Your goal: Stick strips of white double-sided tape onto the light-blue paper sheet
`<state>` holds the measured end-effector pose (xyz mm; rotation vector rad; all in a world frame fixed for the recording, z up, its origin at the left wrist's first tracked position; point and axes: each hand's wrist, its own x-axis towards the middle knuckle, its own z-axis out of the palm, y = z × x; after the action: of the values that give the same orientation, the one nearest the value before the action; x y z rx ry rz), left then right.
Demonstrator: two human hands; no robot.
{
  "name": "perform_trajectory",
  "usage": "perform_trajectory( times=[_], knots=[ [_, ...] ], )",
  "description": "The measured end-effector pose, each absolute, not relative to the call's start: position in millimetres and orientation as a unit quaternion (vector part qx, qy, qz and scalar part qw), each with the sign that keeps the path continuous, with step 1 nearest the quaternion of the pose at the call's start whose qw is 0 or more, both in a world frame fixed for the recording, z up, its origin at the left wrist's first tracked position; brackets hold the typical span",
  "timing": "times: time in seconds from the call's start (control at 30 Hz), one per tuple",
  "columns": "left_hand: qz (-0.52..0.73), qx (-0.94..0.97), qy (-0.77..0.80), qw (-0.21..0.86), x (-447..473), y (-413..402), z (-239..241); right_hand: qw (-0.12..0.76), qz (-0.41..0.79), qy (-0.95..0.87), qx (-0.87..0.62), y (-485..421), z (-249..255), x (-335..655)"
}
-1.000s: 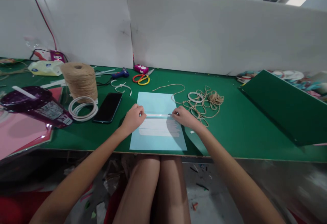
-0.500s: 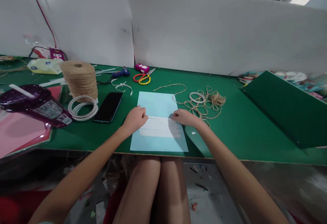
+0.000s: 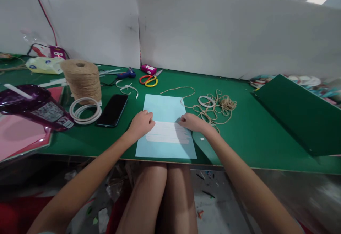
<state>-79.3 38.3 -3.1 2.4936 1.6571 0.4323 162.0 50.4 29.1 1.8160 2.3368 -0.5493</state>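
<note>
A light blue sheet of paper (image 3: 165,107) lies on the green tabletop in front of me. White strips (image 3: 167,137) run side by side across its lower half, with thin blue gaps between some. My left hand (image 3: 142,123) is closed at the left end of the topmost white strip (image 3: 166,124), its fingers curled down. At that strip's right end, my right hand (image 3: 190,121) pinches with its fingertips low on the sheet. The strip's ends are hidden under my fingers.
Loose twine (image 3: 213,111) with a white ring (image 3: 206,101) lies to the right, before a green board (image 3: 301,116). On the left are a phone (image 3: 112,110), white rings (image 3: 85,111), a twine spool (image 3: 81,81) and a purple cup (image 3: 37,107). Scissors (image 3: 151,79) lie behind the sheet.
The topmost strip now lies closer against the strips below it; the gap under it has narrowed. Both hands stay in almost the same place. The view has shifted slightly.
</note>
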Motion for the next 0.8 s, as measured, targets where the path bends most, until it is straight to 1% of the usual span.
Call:
perform_trajectory(
  times=[0.2, 0.53, 0.7, 0.8],
  knots=[
    [0.113, 0.824, 0.555, 0.036, -77, 38, 0, 0.089, -0.16, 0.774, 0.606, 47, 33, 158],
    [0.021, 0.817, 0.577, 0.002, -74, 42, 7, 0.161, -0.119, 0.741, 0.641, 42, 50, 140],
    [-0.019, 0.814, 0.579, 0.046, -78, 50, 13, 0.191, -0.085, 0.713, 0.669, 39, 54, 139],
    [-0.001, 0.807, 0.587, 0.06, -82, 52, 12, 0.207, -0.085, 0.707, 0.67, 38, 52, 155]
  ],
)
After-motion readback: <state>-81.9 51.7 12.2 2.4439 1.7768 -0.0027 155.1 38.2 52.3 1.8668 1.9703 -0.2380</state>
